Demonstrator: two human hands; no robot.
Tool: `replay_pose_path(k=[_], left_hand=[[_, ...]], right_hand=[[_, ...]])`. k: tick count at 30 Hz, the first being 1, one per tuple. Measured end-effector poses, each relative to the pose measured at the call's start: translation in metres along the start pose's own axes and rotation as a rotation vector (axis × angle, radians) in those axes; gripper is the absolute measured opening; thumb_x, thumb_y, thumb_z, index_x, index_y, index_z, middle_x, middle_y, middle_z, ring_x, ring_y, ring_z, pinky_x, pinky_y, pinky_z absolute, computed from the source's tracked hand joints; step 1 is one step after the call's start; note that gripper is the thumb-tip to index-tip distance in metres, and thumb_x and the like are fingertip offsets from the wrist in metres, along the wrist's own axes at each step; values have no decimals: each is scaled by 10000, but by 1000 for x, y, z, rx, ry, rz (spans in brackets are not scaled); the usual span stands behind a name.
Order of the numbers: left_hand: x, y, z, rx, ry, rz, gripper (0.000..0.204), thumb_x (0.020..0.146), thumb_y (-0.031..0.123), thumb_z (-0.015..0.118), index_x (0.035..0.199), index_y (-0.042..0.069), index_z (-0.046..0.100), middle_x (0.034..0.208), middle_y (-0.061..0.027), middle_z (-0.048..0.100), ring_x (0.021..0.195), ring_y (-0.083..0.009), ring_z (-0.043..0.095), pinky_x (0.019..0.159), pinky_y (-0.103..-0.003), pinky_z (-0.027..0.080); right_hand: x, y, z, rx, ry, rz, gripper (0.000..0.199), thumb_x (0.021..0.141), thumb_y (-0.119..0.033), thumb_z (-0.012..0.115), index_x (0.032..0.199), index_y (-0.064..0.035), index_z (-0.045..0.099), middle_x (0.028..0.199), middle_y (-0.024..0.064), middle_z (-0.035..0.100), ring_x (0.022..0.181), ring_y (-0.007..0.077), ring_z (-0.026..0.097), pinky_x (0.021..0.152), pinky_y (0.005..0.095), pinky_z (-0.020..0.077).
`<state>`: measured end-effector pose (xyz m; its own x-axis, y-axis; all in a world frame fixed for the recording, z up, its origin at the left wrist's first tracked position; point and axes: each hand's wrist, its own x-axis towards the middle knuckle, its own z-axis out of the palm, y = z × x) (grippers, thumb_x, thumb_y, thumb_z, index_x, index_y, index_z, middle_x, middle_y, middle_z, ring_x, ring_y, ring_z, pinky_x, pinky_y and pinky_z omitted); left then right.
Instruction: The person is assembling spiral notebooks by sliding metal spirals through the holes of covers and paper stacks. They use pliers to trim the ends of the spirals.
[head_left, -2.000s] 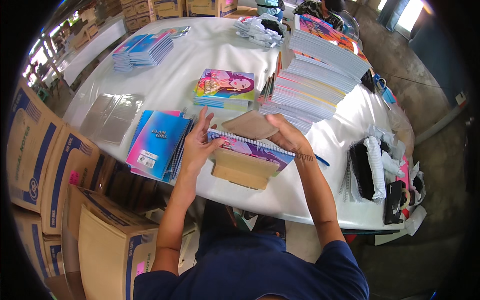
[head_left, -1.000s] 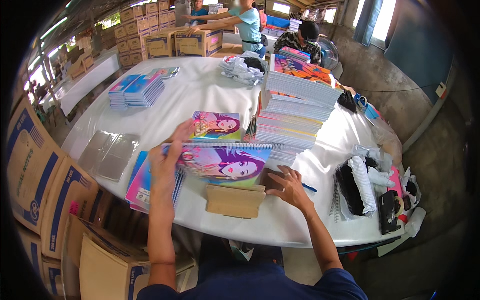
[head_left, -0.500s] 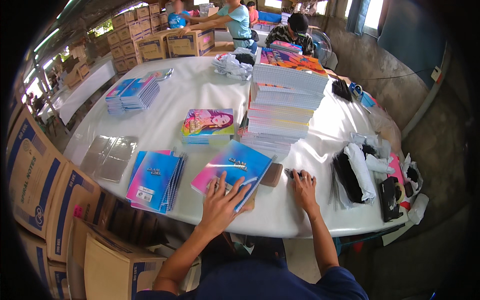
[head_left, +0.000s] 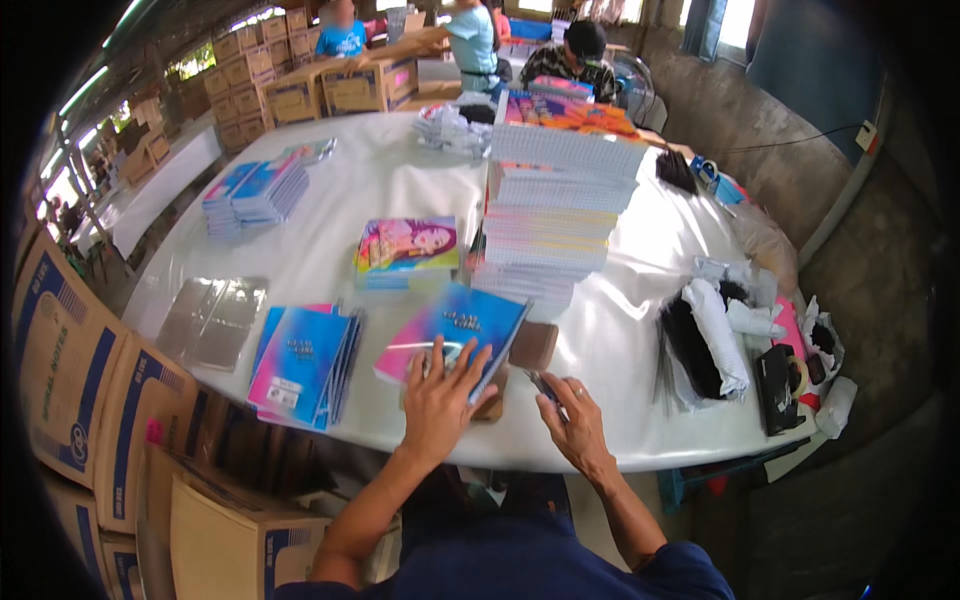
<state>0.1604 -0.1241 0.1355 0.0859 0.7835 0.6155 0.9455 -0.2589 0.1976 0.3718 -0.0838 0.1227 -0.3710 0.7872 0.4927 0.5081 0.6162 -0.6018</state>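
My left hand point(head_left: 442, 400) lies with spread fingers on a pink-and-blue spiral notebook point(head_left: 470, 312), pressing its lower part. The notebook rests tilted, its spiral edge to the right, partly over a brown block point(head_left: 490, 407). A second brown block point(head_left: 533, 346) touches the table just right of the spiral. My right hand point(head_left: 577, 425) is closed around a small dark hand tool point(head_left: 537, 385); its tip points toward the notebook's lower right edge. Fingers hide most of the tool, so its exact kind is unclear. Left of the notebook lies a fanned pile of similar notebooks point(head_left: 305, 360).
A tall notebook stack point(head_left: 560, 190) stands behind, beside a shorter stack point(head_left: 405, 250). Clear plastic sleeves point(head_left: 212, 320) lie left. Black spiral coils in white wrapping point(head_left: 700, 345) and a tape dispenser point(head_left: 777, 388) sit right. Cartons point(head_left: 75, 350) border the left side; several people are behind the table.
My right hand has lifted the dark tool from the table and brought it left, close to the notebook's spiral edge. My left hand stays on the notebook. The view has shifted slightly.
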Motion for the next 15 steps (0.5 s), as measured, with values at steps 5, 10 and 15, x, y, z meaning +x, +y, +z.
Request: replay_pose_path(k=[5,10,15], left_hand=[[13,-5,1,-30,23,-98,515,852,293,674,1330,146,551,1279,-73,612,1201,-415,524,989,-524,383],[11,-4,5,20,50,-84,522,848,268,680,1339,162,541,1276,-66,615,1172,-422,545,972,-514,402],[10,-7,10,16,56,-68,592,819,274,706,1367,178,503,1262,-71,622,1151,-428,546,962,-529,383]], right_hand=[[14,-42,-9,-104,-42,-197,337,850,-180,681,1142,-31,605,885,93,593,791,265,575,679,383,473],[18,-45,1,-145,-59,-248,342,847,-220,687,1131,-46,612,886,77,592,784,252,569,670,374,468],[21,-40,6,-140,-64,-250,334,848,-222,684,1125,-49,613,882,80,589,789,256,571,682,377,476]])
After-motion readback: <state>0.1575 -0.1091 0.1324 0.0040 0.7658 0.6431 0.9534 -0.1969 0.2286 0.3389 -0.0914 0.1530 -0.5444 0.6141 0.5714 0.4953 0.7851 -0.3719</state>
